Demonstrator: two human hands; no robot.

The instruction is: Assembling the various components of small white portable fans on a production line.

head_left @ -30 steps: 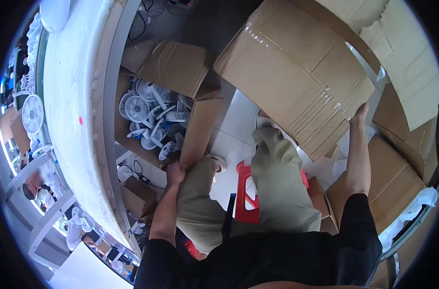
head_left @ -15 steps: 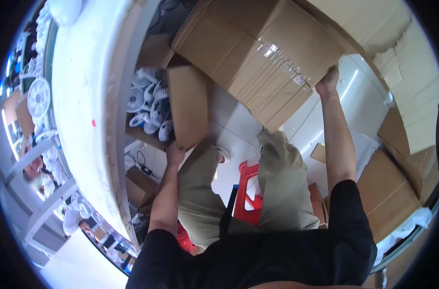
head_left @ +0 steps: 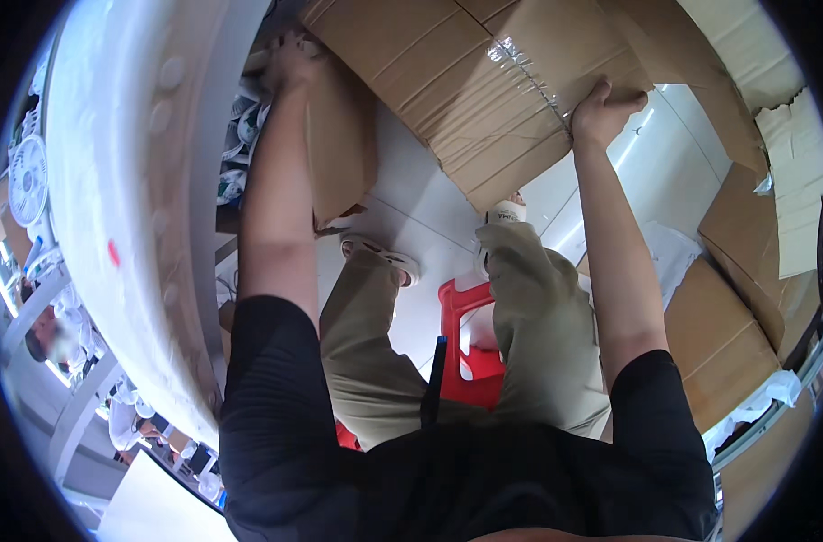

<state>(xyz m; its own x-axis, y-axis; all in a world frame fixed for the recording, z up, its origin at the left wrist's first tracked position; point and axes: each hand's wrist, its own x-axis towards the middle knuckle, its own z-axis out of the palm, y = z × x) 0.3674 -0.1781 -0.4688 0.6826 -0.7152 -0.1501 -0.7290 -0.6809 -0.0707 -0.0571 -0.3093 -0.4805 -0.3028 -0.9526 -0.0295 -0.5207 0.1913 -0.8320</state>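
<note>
A large brown carton (head_left: 511,117) with shiny clear tape along its seam sits tilted in front of me. My right hand (head_left: 601,116) rests against its right side, thumb and fingers apart. At the upper left, my left hand (head_left: 294,61) is at the far end of a smaller open cardboard box (head_left: 339,149); its fingers are smeared by motion, so their grip does not show. Inside that box, white and grey small fans (head_left: 240,135) show partly, with my left forearm covering much of the rest.
To my left runs a white-covered table edge (head_left: 113,208), with a white fan (head_left: 28,181) beyond it. A red plastic stool (head_left: 473,384) stands between my legs. More cartons (head_left: 714,339) and torn cardboard (head_left: 795,181) fill the right side. Tiled floor (head_left: 420,203) shows between the boxes.
My left hand has moved from the small box's near corner to its far end. My right hand has shifted slightly left and up on the big carton, its fingers now spread.
</note>
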